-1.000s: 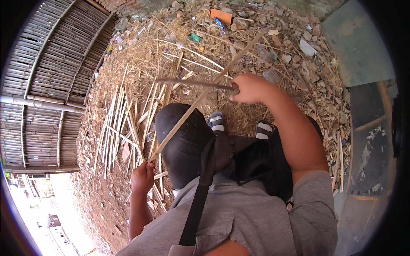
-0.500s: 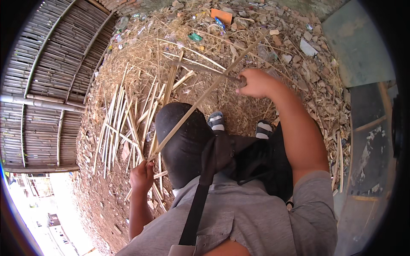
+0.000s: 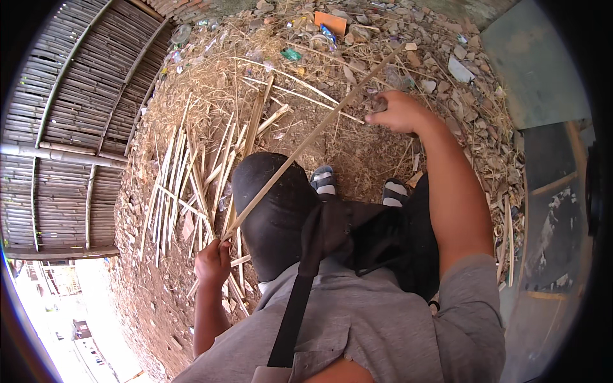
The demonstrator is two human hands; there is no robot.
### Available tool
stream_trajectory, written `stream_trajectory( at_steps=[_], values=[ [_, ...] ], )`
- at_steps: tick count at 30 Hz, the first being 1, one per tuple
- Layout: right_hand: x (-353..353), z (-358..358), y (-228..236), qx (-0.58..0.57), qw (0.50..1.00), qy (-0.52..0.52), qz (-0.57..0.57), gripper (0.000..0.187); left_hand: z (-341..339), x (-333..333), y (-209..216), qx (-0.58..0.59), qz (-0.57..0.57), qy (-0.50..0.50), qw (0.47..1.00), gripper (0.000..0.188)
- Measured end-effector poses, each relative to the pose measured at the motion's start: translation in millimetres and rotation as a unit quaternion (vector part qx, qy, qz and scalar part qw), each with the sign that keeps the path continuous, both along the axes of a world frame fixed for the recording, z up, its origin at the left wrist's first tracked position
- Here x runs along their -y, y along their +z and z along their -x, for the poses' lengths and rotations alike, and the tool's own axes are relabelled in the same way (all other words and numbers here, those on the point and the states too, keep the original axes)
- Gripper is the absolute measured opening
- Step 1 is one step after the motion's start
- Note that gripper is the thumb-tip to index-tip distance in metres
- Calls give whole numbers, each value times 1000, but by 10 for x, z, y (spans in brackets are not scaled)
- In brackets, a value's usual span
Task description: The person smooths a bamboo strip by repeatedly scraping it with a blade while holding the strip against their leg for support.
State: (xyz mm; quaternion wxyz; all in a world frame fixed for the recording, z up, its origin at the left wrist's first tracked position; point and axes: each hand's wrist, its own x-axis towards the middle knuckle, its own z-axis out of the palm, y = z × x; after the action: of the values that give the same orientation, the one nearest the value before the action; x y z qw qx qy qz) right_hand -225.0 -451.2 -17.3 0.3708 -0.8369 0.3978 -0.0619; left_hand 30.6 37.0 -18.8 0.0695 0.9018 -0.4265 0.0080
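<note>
A long, flat bamboo strip (image 3: 305, 142) slants across my covered left knee, from lower left to upper right. My left hand (image 3: 213, 263) pinches its lower end beside that knee. The far end reaches over the littered ground. Out in front, to the right of the strip, my right hand (image 3: 401, 112) is closed around the handle of a long-bladed knife (image 3: 379, 103). Only the dark handle end shows; the blade cannot be made out now. The hand is a little apart from the strip.
Many split bamboo strips (image 3: 171, 185) lie on the ground to the left. A woven bamboo wall (image 3: 70, 83) stands far left, and grey-green panels (image 3: 539, 70) at the right. Rubble and an orange piece (image 3: 331, 23) lie ahead. My sandalled feet (image 3: 324, 181) are below.
My right hand has moved right and slightly up, away from the strip. The knife's blade, earlier crossing the strip, no longer shows. My left hand and the strip have barely moved.
</note>
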Motion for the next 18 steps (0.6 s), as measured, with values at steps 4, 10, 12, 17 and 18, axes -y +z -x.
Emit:
stream_trajectory(
  at_steps=[4, 10, 12, 17, 18],
  values=[
    [-425, -294, 107, -53, 987, 153, 12, 50, 22, 13, 51, -21, -11, -2, 1000, 35],
    [-226, -268, 43, -54, 983, 177, 18, 47, -10, -28, -45, -31, -5, 26, 999, 33],
    [22, -87, -233, 0, 996, 73, 48, 49, -47, -21, -95, -31, 5, 11, 999, 33],
    [-43, -72, -102, 25, 999, -45, -16, 54, -24, 1, -53, -42, 0, 9, 999, 32],
    [-136, -126, -64, 7, 1000, 28, 7, 50, -21, -2, -54, -41, -1, 9, 999, 32]
  ],
)
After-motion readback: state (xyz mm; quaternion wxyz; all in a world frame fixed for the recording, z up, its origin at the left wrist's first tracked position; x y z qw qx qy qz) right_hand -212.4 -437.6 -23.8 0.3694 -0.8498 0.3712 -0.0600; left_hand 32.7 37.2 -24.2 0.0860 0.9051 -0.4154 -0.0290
